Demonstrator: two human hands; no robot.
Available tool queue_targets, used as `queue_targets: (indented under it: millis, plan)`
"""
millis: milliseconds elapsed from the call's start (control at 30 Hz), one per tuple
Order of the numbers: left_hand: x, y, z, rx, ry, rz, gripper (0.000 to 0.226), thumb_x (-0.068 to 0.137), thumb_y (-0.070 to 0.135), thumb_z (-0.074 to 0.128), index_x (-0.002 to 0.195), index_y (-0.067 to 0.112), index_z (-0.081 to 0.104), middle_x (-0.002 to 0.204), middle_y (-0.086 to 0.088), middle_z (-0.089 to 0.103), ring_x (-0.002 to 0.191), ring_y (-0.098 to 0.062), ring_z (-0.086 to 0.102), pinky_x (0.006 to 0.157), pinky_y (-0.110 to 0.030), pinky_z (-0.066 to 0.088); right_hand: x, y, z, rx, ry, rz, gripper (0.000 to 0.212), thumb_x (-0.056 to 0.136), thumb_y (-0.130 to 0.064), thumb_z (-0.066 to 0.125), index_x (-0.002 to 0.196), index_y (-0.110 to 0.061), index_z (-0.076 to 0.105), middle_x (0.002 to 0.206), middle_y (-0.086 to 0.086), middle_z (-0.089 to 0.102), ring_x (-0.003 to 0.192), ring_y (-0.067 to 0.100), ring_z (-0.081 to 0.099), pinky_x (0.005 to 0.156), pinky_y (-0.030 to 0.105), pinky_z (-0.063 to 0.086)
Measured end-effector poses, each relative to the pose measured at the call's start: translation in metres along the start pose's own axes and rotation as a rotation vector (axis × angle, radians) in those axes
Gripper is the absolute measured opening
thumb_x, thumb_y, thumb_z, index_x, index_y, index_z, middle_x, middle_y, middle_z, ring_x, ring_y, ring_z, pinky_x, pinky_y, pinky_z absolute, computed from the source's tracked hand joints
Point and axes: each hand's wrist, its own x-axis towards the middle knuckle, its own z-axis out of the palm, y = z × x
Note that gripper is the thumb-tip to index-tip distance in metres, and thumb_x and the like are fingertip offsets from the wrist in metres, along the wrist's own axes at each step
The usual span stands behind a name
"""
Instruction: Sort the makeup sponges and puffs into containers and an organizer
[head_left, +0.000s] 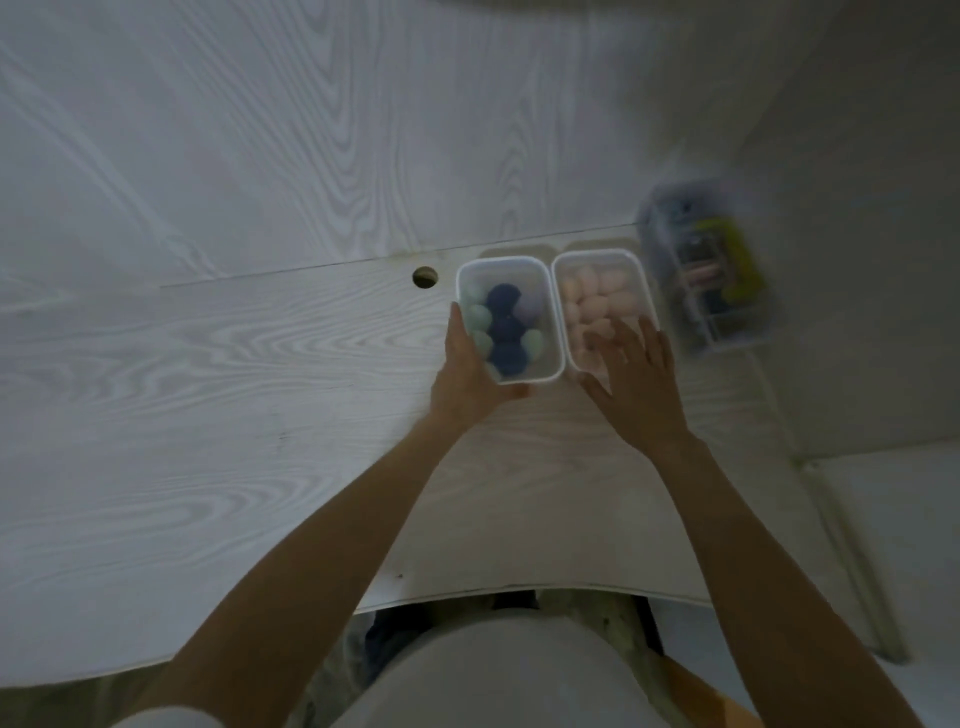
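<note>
Navy, mint and lilac sponges (506, 327) in clear container (550, 322) gripped by left hand (467, 376), right hand (636, 384) spread loose over peach sponges (597, 301)

Table (218, 364): white wood grain — you see a round cable hole (424, 277) near its back edge.
On it: two clear containers (555, 312) side by side at the back; a blurred organizer (727, 332) toward the right edge.

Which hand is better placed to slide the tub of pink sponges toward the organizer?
Right. The right hand lies open over the pink-sponge tub, next to the organizer. The left hand holds the other tub.
</note>
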Motion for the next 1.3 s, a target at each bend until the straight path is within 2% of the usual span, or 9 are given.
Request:
queue_targets:
  millis: [100,167,300,400,633,867,967,1200,1300]
  plan:
    - [0.025,0.009,0.016,0.0,0.106,0.045,0.111,0.047,0.036,0.091,0.136,0.015,0.029,0.13,0.002,0.045,0.112,-0.011,0.051,0.097,-0.037,0.046,0.02,0.027,-0.002,-0.007,-0.119,0.01,0.056,0.087,-0.051,0.031,0.133,-0.019,0.04,0.137,0.018,0.045,0.127,0.043,0.039,0.107,0.055,0.029]
    - [0.037,0.015,0.025,0.168,0.112,0.086,0.125,0.043,0.043,0.09,0.142,0.011,0.02,0.142,-0.009,0.032,0.126,-0.023,0.036,0.104,-0.03,0.035,0.032,0.044,-0.003,-0.028,-0.158,-0.001,0.059,0.087,-0.052,0.029,0.134,-0.019,0.042,0.138,0.017,0.043,0.128,0.04,0.039,0.109,0.053,0.027]
    - [0.05,0.03,0.039,0.284,0.174,0.069,0.128,0.051,0.045,0.087,0.145,0.003,0.011,0.146,-0.018,0.021,0.129,-0.033,0.027,0.104,-0.043,0.034,0.047,0.061,-0.009,-0.066,-0.12,-0.016,0.056,0.088,-0.051,0.034,0.134,-0.023,0.045,0.141,0.012,0.044,0.132,0.04,0.035,0.11,0.055,0.025]
    - [0.061,0.037,0.038,0.274,0.237,0.045,0.126,0.048,0.054,0.085,0.145,0.008,0.017,0.145,-0.014,0.031,0.129,-0.031,0.032,0.105,-0.045,0.035,0.053,0.063,-0.008,-0.043,-0.091,-0.046,0.05,0.091,-0.04,0.049,0.137,-0.021,0.044,0.146,0.012,0.04,0.135,0.04,0.03,0.11,0.054,0.023]
    - [0.067,0.042,0.034,0.332,0.274,0.05,0.121,0.04,0.07,0.078,0.137,0.013,0.032,0.134,-0.007,0.048,0.121,-0.024,0.046,0.097,-0.042,0.045,0.075,0.063,-0.006,0.052,-0.142,-0.039,0.053,0.095,-0.04,0.039,0.144,-0.021,0.032,0.154,0.012,0.023,0.14,0.042,0.015,0.113,0.056,0.016]
    - [0.068,0.043,0.032,0.379,0.273,0.035,0.113,0.032,0.087,0.065,0.125,0.029,0.036,0.119,0.007,0.058,0.108,-0.019,0.057,0.081,-0.045,0.054,0.082,0.063,-0.011,0.069,-0.118,-0.033,0.061,0.085,-0.054,0.028,0.137,-0.024,0.042,0.148,0.011,0.035,0.136,0.04,0.027,0.11,0.054,0.025]
    - [0.072,0.038,0.032,0.414,0.28,0.015,0.115,0.03,0.089,0.062,0.125,0.032,0.033,0.119,0.008,0.057,0.109,-0.02,0.057,0.081,-0.047,0.054,0.084,0.064,-0.009,0.064,-0.136,-0.024,0.053,0.088,-0.048,0.043,0.136,-0.025,0.042,0.149,0.009,0.034,0.137,0.038,0.025,0.111,0.052,0.024]
    - [0.075,0.043,0.023,0.091,0.097,-0.069,0.13,0.028,0.059,0.072,0.141,0.015,0.024,0.142,-0.01,0.038,0.131,-0.029,0.037,0.105,-0.05,0.036,0.083,0.053,-0.025,0.141,-0.116,-0.027,0.051,0.087,-0.038,0.055,0.134,-0.02,0.047,0.153,0.006,0.027,0.141,0.03,0.021,0.112,0.052,0.021]
    - [0.061,0.06,0.011,-0.105,0.1,-0.098,0.114,0.057,0.043,0.073,0.148,0.017,0.009,0.156,-0.007,0.011,0.142,-0.026,0.015,0.113,-0.047,0.023,0.071,0.039,-0.041,0.215,0.009,-0.008,0.047,0.083,-0.034,0.047,0.126,-0.016,0.055,0.143,0.007,0.043,0.136,0.029,0.032,0.109,0.053,0.024]
